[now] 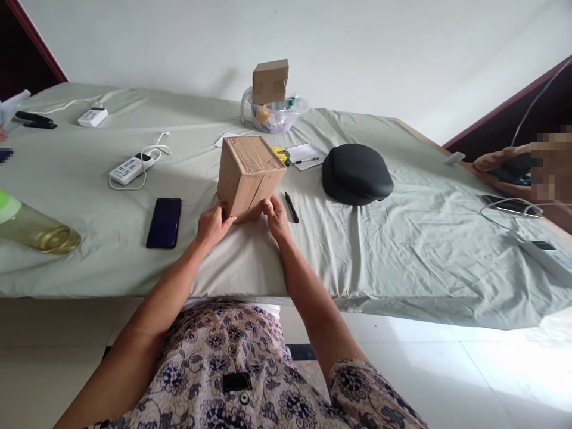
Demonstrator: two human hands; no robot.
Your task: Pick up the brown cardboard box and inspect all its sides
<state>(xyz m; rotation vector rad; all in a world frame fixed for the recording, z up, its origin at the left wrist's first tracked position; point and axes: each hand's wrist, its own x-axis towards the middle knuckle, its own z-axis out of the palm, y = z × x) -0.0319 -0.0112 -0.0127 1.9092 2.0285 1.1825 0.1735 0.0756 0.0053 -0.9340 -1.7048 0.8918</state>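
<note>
A taped brown cardboard box (pixel 251 179) stands on the cloth in front of me, one edge turned toward me. My left hand (pixel 214 225) grips its lower left side, the thumb at the near bottom edge. At the lower right, my right hand (pixel 276 217) holds the box with the thumb against the near face; the fingers behind are partly hidden. Just right of that hand lies a black pen (pixel 292 207). Behind the box, a yellow and green thing (pixel 281 155) shows in part, beside white paper (pixel 308 156) with another pen on it.
A phone (pixel 163 223) and a power strip (pixel 131 168) lie left, near a bottle (pixel 40 229) on its side. A black rounded case (pixel 356 174) sits right. Behind, a clear basket (pixel 286 122) has a smaller box (pixel 270 82) on top. Another person's hand (pixel 498 164) is far right.
</note>
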